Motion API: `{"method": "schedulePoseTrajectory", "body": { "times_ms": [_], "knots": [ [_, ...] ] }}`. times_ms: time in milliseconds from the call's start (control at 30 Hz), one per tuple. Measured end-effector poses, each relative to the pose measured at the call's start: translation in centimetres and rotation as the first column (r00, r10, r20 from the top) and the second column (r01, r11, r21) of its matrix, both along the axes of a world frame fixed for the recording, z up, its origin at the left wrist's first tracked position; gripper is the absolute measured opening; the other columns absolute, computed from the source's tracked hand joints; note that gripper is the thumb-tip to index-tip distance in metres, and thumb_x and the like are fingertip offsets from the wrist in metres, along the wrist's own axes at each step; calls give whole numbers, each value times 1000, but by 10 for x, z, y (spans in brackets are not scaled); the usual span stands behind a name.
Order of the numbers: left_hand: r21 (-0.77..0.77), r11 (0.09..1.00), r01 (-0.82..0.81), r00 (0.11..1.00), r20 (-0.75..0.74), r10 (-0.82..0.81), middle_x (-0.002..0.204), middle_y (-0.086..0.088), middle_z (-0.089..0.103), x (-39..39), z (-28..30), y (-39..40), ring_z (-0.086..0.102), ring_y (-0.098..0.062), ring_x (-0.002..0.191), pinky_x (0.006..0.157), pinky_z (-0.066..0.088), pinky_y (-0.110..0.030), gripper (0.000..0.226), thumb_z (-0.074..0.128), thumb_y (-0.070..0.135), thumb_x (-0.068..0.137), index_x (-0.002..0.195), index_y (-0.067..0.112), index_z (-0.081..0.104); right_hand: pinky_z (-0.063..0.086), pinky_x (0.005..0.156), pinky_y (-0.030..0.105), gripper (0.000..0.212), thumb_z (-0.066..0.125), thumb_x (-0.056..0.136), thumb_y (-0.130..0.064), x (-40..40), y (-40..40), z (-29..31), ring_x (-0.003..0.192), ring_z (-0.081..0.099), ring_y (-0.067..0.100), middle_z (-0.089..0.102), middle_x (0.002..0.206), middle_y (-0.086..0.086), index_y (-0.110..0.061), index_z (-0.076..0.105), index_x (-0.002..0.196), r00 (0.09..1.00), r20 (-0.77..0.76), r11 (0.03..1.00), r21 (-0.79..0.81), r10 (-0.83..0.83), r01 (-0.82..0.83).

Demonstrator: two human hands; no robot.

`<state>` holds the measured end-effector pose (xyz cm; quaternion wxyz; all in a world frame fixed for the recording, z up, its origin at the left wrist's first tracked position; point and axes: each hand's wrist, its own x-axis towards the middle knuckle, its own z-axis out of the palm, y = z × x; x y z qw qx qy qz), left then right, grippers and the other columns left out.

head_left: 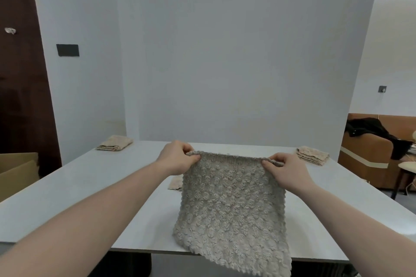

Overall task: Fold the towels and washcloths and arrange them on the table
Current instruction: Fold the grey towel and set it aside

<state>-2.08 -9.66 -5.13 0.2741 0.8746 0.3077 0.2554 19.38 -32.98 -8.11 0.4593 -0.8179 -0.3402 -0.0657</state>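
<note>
I have both bare forearms reaching forward from the lower corners of the view, converging toward the middle. My left hand (176,158) is raised, knuckles up, fingers curled over and thumb pinching from the near side. My right hand (284,170) sits level with it and well apart, its fingers curled and thumb pinching the same way. Both wrists are bent slightly so the backs of the 2 hands face me.
</note>
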Motion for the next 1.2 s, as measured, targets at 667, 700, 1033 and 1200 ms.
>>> {"method": "schedulePoseTrajectory", "body": {
  "times_ms": [667, 700, 1033, 1200],
  "knots": [
    [-146, 986, -86, 990, 101, 101, 85, 5, 75, 62, -58, 45, 69, -19, 88, 77, 55, -30, 8, 72, 30, 88, 83, 26, 76, 47, 74, 30, 8, 70, 91, -35, 50, 55, -36, 90, 67, 20, 74, 88, -8, -32, 75, 85, 986, 114, 983, -130, -119, 133],
    [-139, 987, -77, 991, 100, 92, 85, 5, 74, 61, -59, 45, 68, -19, 88, 76, 53, -29, 8, 72, 30, 89, 84, 26, 76, 48, 75, 30, 8, 70, 91, -34, 51, 55, -37, 91, 67, 19, 74, 89, -9, -32, 76, 87, 987, 111, 984, -125, -114, 127],
    [-35, 999, 26, 996, 87, -23, 92, 12, 73, 24, -63, 28, 67, -10, 90, 65, 48, -19, 8, 69, 26, 90, 89, 31, 75, 46, 66, 25, 15, 71, 91, -27, 27, 18, -39, 80, 63, 0, 70, 78, -20, -38, 75, 81, 987, 154, 988, -151, 37, -13],
    [17, 997, 80, 994, 76, -81, 85, 16, 72, -3, -75, 12, 67, -3, 84, 79, 54, -26, 7, 71, 25, 90, 88, 30, 76, 54, 78, 32, 11, 70, 91, -31, 3, -11, -47, 85, 63, 0, 69, 81, -22, -40, 75, 86, 968, 228, 969, -243, 110, -53]
  ]
}}
